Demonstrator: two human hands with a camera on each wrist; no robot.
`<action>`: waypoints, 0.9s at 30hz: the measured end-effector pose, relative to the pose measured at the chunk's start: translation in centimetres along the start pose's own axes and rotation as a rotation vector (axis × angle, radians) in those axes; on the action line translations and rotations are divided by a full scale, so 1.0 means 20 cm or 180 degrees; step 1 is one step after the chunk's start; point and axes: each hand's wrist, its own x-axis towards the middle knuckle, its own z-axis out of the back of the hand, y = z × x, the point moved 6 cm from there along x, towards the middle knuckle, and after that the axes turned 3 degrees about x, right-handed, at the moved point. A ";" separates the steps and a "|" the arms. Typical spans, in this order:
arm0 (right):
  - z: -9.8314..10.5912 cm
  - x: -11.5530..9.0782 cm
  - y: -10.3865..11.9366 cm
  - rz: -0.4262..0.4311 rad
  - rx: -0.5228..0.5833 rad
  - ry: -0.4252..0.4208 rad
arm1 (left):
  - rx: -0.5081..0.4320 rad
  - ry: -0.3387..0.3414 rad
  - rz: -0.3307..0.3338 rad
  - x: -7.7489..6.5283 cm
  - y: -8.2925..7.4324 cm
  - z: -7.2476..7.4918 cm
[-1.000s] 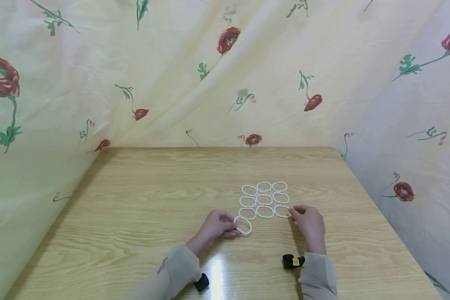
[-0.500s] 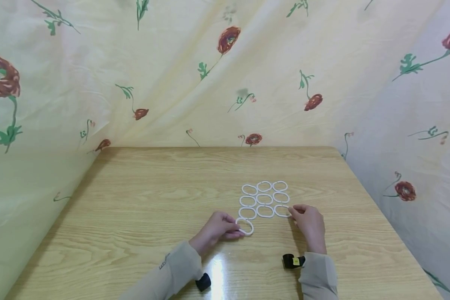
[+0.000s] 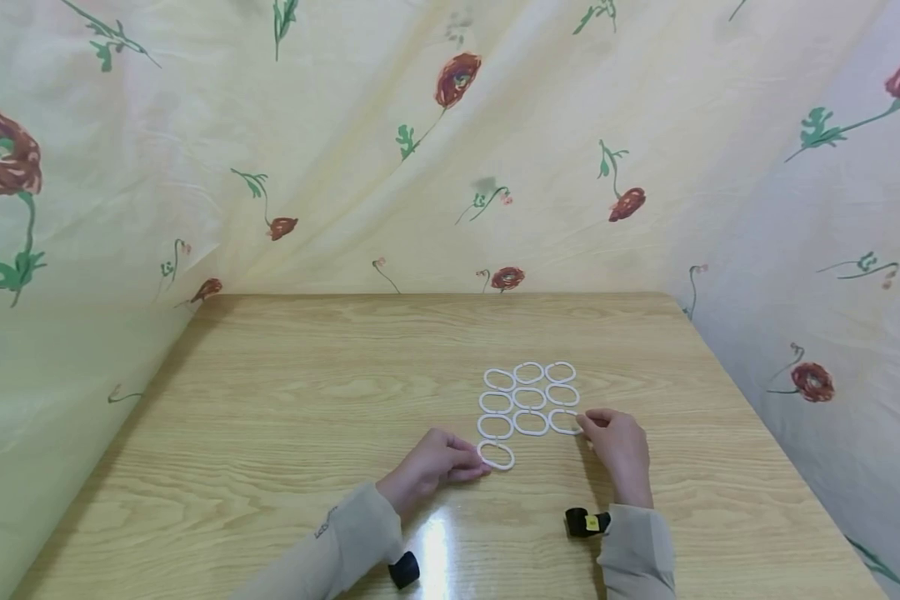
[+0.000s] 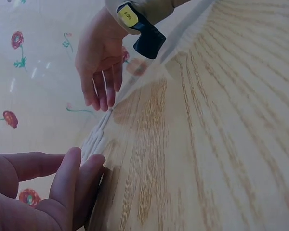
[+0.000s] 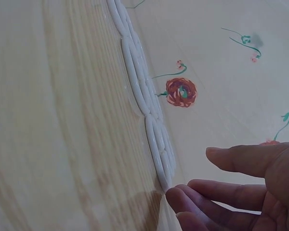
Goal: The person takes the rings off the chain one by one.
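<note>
White oval plastic links (image 3: 529, 398) lie flat on the wooden table, grouped in three rows of three. Below the left column lies one more white link (image 3: 497, 455), its upper edge close to the link above. My left hand (image 3: 438, 462) pinches this link at its left end; in the left wrist view the fingers (image 4: 65, 187) hide that end. At the right end of the third row, my right hand (image 3: 617, 437) touches a link (image 3: 565, 422). The right wrist view shows the thumb apart from the fingers, with a fingertip against the link's end (image 5: 159, 163).
A wood-grained table (image 3: 307, 400) spreads around the links. Cream cloth with red flowers (image 3: 330, 150) hangs behind it and along both sides. Small black cameras (image 3: 587, 522) sit at both wrists, beside the light sleeves.
The lower link in my left hand has shifted slightly right and turned from tilted to flat beneath the left column. My right hand has stayed in place.
</note>
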 end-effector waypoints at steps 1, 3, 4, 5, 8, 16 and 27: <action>0.00 0.00 0.00 -0.0003 0.0008 0.0003 | -0.0011 0.0018 -0.0009 0.00 0.00 0.00; 0.00 0.00 0.00 0.0002 0.0017 0.0009 | -0.0047 0.0053 -0.0026 -0.01 0.00 0.00; 0.00 0.00 0.00 0.0012 0.0017 0.0010 | -0.0056 0.0069 -0.0035 -0.01 0.00 0.00; 0.00 0.00 0.01 0.0020 0.0022 0.0013 | -0.0068 0.0083 -0.0041 -0.02 0.00 0.00; 0.00 0.00 0.01 0.0029 0.0024 0.0017 | -0.0085 0.0122 -0.0065 -0.03 -0.01 0.00; 0.00 0.00 0.02 0.0013 -0.0010 0.0016 | -0.0204 0.0177 0.0036 -0.04 0.00 0.01; 0.04 0.01 -0.01 -0.0043 0.0202 0.0199 | 0.0194 0.0175 0.0122 -0.08 -0.01 0.14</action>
